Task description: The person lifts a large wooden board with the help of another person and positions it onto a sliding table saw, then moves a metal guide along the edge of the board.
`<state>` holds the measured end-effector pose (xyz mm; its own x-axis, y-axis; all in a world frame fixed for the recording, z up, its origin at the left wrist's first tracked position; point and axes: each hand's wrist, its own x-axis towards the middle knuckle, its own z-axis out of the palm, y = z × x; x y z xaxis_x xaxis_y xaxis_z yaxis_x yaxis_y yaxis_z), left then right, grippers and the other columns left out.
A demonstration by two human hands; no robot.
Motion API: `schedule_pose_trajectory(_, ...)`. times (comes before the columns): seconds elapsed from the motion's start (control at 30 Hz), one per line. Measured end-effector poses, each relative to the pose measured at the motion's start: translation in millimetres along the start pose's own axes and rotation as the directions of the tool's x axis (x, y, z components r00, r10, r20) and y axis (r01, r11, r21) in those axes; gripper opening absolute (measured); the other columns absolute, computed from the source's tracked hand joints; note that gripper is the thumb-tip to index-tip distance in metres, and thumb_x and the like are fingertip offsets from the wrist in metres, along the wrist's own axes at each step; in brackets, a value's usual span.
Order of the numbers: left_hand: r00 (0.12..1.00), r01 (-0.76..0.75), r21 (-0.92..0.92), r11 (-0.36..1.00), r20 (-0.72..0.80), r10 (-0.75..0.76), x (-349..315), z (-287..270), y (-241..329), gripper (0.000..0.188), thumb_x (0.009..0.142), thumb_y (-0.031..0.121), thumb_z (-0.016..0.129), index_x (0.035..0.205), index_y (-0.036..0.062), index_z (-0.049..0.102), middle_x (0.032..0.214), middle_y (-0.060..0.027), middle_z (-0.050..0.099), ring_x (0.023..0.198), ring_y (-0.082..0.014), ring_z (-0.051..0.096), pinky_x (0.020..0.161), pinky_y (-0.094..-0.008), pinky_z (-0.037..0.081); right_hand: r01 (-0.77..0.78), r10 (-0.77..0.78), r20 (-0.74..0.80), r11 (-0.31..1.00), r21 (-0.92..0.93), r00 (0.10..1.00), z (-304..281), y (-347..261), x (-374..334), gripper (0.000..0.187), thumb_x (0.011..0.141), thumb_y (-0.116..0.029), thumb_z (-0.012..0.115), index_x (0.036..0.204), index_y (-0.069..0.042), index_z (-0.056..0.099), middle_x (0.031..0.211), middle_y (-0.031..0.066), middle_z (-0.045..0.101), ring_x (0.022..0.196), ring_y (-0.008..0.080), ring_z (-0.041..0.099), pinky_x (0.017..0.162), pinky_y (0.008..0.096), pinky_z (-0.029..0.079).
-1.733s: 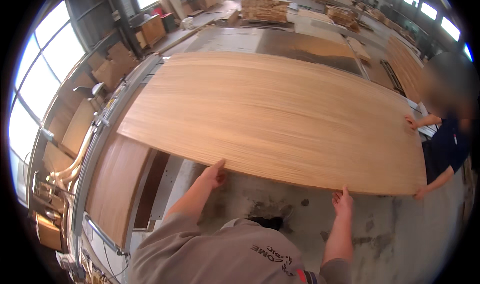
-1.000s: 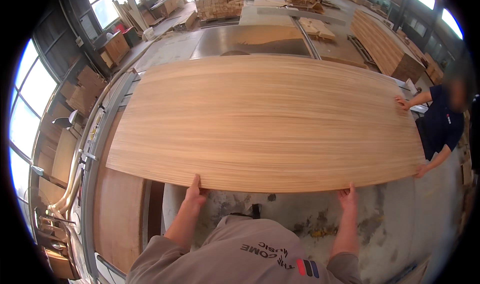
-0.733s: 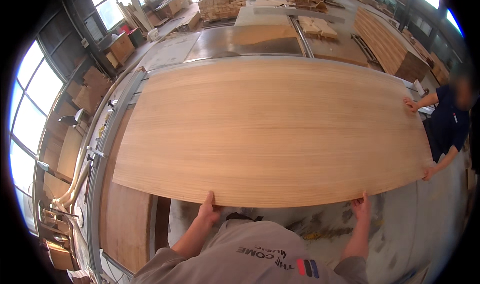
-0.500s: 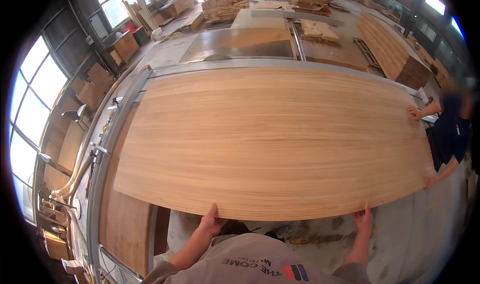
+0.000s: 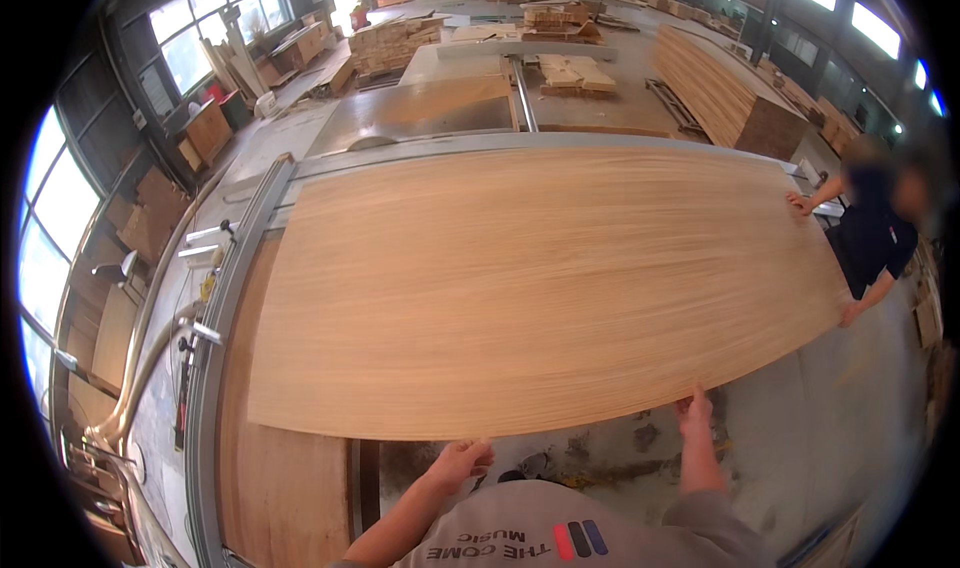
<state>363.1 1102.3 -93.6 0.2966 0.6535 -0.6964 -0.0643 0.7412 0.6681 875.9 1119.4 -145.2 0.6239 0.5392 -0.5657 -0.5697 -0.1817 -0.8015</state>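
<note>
Across the middle of the shop lies a wide board (image 5: 550, 288), its left end over a brown panel (image 5: 285, 488) and inside a grey rail (image 5: 205, 398). The left hand (image 5: 460, 466) is at the near edge with its fingers (image 5: 483, 456) curled – whether they grip, I cannot tell. Farther right, the right hand (image 5: 694, 416) pinches that edge, thumb on top and fingers below. At the right end a co-worker (image 5: 872, 233) has one hand (image 5: 799, 203) near the far corner, the other (image 5: 850, 314) at the near corner – well apart.
</note>
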Motion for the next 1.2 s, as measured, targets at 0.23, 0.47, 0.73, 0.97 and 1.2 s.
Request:
schedule_pose_trajectory(0.23, 0.695, -0.374, 0.328, 0.868, -0.521, 0.496, -87, -76, 37, 0.029, 0.087, 0.023, 0.059, 0.089, -0.0054, 0.062, 0.073, -0.0023, 0.061, 0.069, -0.0077, 0.053, 0.061, -0.0247, 0.044, -0.166, 0.184, 0.124, 0.976, -0.142, 0.975, 84, 73, -116, 0.052, 0.083, -0.044, 0.063, 0.116, -0.008, 0.049, 0.098, 0.0063, 0.054, 0.086, 0.0193, 0.053, 0.07, 0.0323, 0.046)
schedule_pose_trajectory(0.47, 0.353, -0.558, 0.169, 0.813, -0.838, 0.416, -134, -184, 32, 0.03, 0.087, 0.022, 0.058, 0.097, -0.0064, 0.061, 0.088, -0.0069, 0.064, 0.079, -0.0122, 0.057, 0.071, -0.0276, 0.047, -0.112, 0.116, 0.146, 0.993, -0.036, 0.983, 130, 105, -161, 0.063, 0.078, -0.057, 0.062, 0.119, -0.012, 0.048, 0.103, 0.0028, 0.055, 0.086, 0.0168, 0.052, 0.068, 0.0302, 0.044)
schedule_pose_trajectory(0.73, 0.079, -0.387, 0.318, 0.865, -0.924, 0.375, -124, -336, 54, 0.035, 0.085, 0.024, 0.059, 0.101, -0.0064, 0.061, 0.092, -0.0136, 0.065, 0.085, -0.0192, 0.06, 0.078, -0.0319, 0.046, -0.144, 0.163, 0.217, 0.985, -0.1, 0.963, 114, 95, -160, 0.06, 0.084, -0.055, 0.057, 0.125, -0.012, 0.045, 0.108, 0.0037, 0.054, 0.091, 0.0167, 0.053, 0.071, 0.0307, 0.044)
schedule_pose_trajectory(0.97, -0.067, -0.239, 0.431, 0.87, -0.901, 0.428, -78, -462, 140, 0.041, 0.084, 0.026, 0.06, 0.111, -0.004, 0.057, 0.108, -0.0175, 0.062, 0.098, -0.0291, 0.058, 0.085, -0.0373, 0.045, -0.129, 0.133, 0.101, 0.99, -0.053, 0.986, 128, 81, -175, 0.053, 0.085, -0.053, 0.057, 0.115, -0.01, 0.05, 0.096, 0.0046, 0.056, 0.083, 0.0173, 0.054, 0.066, 0.0315, 0.044)
schedule_pose_trajectory(1.2, 0.023, -0.189, 0.517, 0.835, -0.848, 0.53, -52, -528, 178, 0.036, 0.083, 0.027, 0.061, 0.091, -0.0071, 0.063, 0.079, -0.0175, 0.064, 0.07, -0.0253, 0.061, 0.066, -0.04, 0.048, -0.151, 0.154, 0.025, 0.984, -0.1, 0.988, 113, 69, -166, 0.041, 0.089, -0.049, 0.052, 0.115, -0.017, 0.054, 0.105, 0.0021, 0.061, 0.095, 0.0209, 0.057, 0.079, 0.0381, 0.048)
